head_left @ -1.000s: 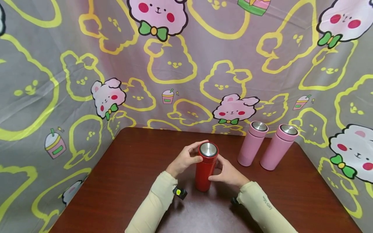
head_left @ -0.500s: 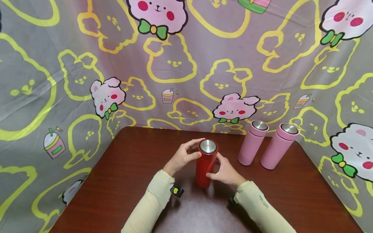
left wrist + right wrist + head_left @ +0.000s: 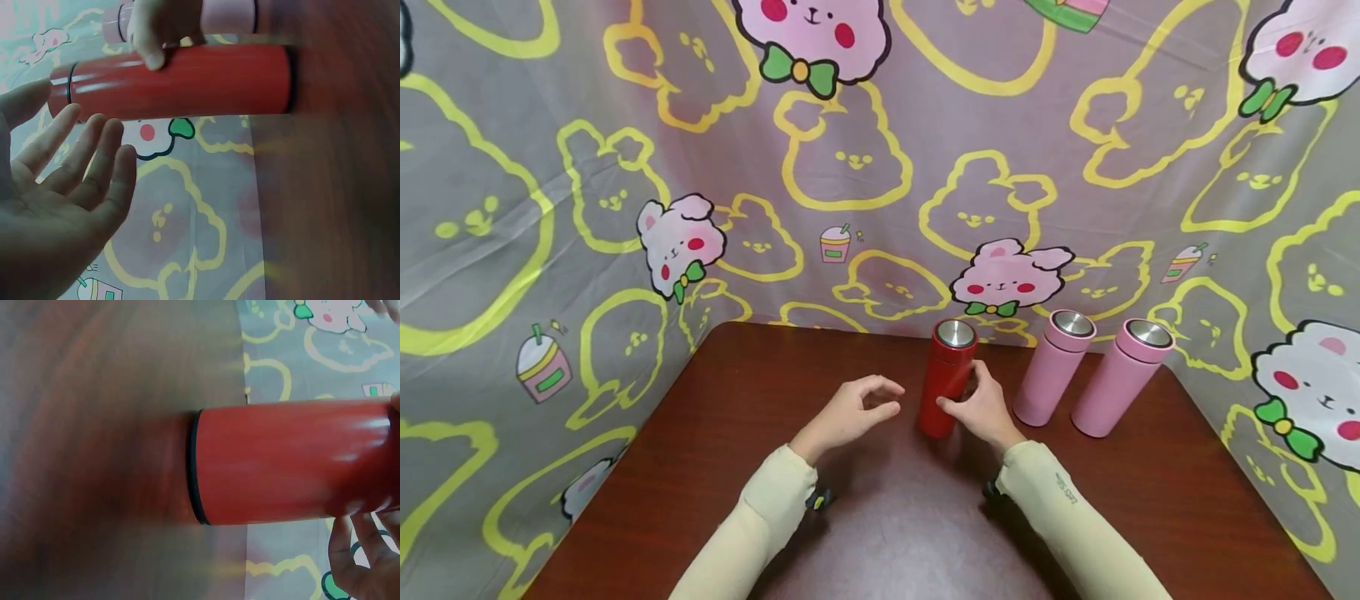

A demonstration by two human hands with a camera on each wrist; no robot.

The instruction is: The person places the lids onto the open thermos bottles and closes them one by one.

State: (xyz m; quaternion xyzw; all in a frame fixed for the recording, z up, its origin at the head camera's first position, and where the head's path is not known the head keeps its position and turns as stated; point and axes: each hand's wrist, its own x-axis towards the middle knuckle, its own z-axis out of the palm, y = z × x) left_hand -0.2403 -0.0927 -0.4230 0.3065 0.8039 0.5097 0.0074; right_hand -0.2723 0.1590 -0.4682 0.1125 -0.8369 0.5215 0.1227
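Observation:
A red thermos flask [image 3: 942, 392] with a steel-topped lid stands upright near the middle of the table. My right hand [image 3: 987, 408] grips its body from the right, thumb across the front. Apart from the flask, on its left, my left hand [image 3: 853, 412] holds nothing, its fingers spread and slightly bent. The left wrist view shows that same palm facing the red flask [image 3: 206, 81], with the right thumb over the flask's side. In the right wrist view the flask's black-ringed base [image 3: 197, 467] is close over the tabletop, and fingers [image 3: 344, 550] wrap its lower side.
Two pink thermos flasks, one nearer [image 3: 1047, 385] and one farther right [image 3: 1114, 392], stand upright to the right of my right hand. The dark brown table [image 3: 760, 375] backs onto a cartoon-print curtain [image 3: 880, 283] that surrounds it on three sides.
My left hand has let go of the red flask's top and drawn away to the left. The flask, still in my right hand, has moved farther back and slightly right.

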